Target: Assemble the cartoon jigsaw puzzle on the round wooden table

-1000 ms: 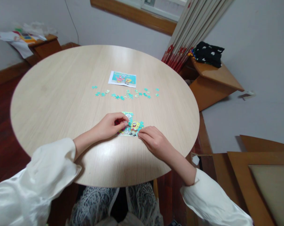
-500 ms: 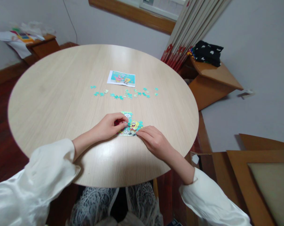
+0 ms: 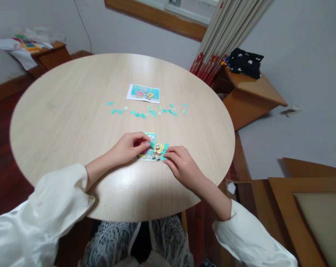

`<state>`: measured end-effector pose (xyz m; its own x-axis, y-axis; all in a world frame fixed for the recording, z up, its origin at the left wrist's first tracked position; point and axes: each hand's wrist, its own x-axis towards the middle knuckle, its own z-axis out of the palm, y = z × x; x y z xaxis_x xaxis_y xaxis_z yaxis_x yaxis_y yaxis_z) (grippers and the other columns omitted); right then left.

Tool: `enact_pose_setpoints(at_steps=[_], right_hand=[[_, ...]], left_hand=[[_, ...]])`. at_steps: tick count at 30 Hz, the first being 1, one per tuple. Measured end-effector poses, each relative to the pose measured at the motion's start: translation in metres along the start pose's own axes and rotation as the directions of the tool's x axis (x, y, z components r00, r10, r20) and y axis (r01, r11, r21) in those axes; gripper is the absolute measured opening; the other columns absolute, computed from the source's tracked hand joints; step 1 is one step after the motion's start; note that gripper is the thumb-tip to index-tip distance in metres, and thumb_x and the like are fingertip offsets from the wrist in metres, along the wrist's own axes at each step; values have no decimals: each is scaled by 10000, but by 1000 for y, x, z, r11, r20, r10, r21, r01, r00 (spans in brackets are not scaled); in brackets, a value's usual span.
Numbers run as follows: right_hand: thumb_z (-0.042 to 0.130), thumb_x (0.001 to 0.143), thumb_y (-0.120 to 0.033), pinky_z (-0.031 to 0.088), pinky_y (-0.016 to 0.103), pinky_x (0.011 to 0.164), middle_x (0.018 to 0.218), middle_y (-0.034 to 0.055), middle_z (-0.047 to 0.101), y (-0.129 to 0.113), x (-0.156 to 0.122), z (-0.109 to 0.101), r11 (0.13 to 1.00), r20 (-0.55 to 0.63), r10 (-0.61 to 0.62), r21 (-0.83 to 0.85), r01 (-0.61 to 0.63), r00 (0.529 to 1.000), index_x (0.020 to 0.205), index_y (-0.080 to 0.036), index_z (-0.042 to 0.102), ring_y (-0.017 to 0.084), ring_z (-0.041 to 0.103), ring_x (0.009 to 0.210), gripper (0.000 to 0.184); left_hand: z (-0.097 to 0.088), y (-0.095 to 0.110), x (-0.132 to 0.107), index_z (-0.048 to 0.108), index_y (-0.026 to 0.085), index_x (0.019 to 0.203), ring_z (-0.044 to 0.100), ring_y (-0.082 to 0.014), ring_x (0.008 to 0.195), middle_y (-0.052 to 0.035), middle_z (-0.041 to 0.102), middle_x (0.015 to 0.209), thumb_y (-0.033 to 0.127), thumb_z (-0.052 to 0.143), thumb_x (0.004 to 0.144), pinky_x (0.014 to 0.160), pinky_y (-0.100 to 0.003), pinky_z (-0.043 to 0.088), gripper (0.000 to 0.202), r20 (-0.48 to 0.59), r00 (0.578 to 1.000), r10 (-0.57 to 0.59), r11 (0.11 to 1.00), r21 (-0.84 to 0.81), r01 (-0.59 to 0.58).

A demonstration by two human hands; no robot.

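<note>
A partly joined jigsaw puzzle [image 3: 158, 147] with a yellow square cartoon figure lies flat near the table's front. My left hand [image 3: 129, 147] rests over its left side, thumb and forefinger pinched close together. Whatever is between those fingertips is too small to make out, and the hand covers part of the picture. At the puzzle's lower right edge, the fingers and thumb of my right hand [image 3: 181, 163] close on a teal edge piece, mostly hidden by the fingertips. Loose teal and pale jigsaw pieces [image 3: 140, 115] lie scattered in a row farther back.
Behind the loose pieces lies a printed reference picture [image 3: 144, 93] on white paper. The round wooden table [image 3: 73, 92] has a curtain [image 3: 212, 48] beyond it. Side stands with papers [image 3: 26, 46] and a black cloth bag [image 3: 246, 63] are at the back.
My right hand has shifted slightly up and right along the puzzle's edge, its thumb and fingers now more apart from the yellow figure. My left hand has barely moved.
</note>
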<state>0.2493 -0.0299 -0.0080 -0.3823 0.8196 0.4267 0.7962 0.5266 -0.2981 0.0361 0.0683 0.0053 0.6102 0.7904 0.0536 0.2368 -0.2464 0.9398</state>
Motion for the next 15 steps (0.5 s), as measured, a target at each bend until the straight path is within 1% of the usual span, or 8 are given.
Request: enact_pose_setpoints(at_steps=[3,6,8,9,11,12,14,15], right_hand=[[478,969,-197,470,376,746,934,129,685,-2,0,1,994,-27,-72,-78,70,997,953,-147,662,232,598,884,192],[470,970,-174,446,361,707,897,119,698,-5,0,-1,981,-55,-140,-144,131,989,899,-154,662,218,596,833,205],[474,968,-180,441,362,702,896,113,698,-5,1,-6,979,-64,-144,-156,132,988,901,-164,662,214,597,819,199],[474,967,-186,445,361,702,895,113,693,-2,3,-9,982,-73,-126,-151,114,989,909,-165,661,212,597,815,197],[460,970,-195,463,355,709,896,115,673,9,11,-15,990,-102,-58,-134,44,993,926,-160,657,207,597,812,205],[446,971,-196,473,350,715,892,114,658,19,16,-19,992,-123,-14,-125,-2,992,926,-158,654,202,595,807,216],[430,966,-193,480,345,707,920,119,641,45,30,-23,987,-176,53,-143,-79,983,906,-163,648,202,591,807,228],[439,956,-193,477,343,695,916,119,635,59,36,-23,982,-196,65,-163,-98,978,882,-167,645,202,585,794,220]], left_hand=[[-1,-1,2,661,145,797,561,-127,617,-28,645,694,305,640,782,580,-261,448,161,-25,1000,-17,997,-80,15],[-3,-3,3,660,148,795,611,-140,654,-39,679,734,310,680,763,627,-279,498,166,-76,996,-41,989,-144,30],[-5,-4,4,666,153,805,641,-155,680,-45,699,755,321,705,753,673,-305,531,181,-117,991,-70,983,-179,49],[-5,-4,4,672,153,816,652,-163,692,-50,705,760,330,713,751,691,-319,543,193,-135,987,-90,978,-198,62],[-7,-4,4,685,146,853,670,-181,706,-63,711,752,346,720,756,709,-344,558,225,-164,977,-136,965,-244,93],[-8,-5,4,690,141,880,677,-190,711,-70,713,744,350,718,763,715,-355,563,242,-173,972,-158,957,-268,108],[-10,-5,5,691,129,929,692,-205,715,-82,716,732,342,716,775,729,-377,573,264,-187,963,-195,941,-311,130],[-10,-6,5,688,125,945,700,-212,719,-86,720,733,331,718,778,740,-385,578,266,-194,958,-210,935,-328,138]])
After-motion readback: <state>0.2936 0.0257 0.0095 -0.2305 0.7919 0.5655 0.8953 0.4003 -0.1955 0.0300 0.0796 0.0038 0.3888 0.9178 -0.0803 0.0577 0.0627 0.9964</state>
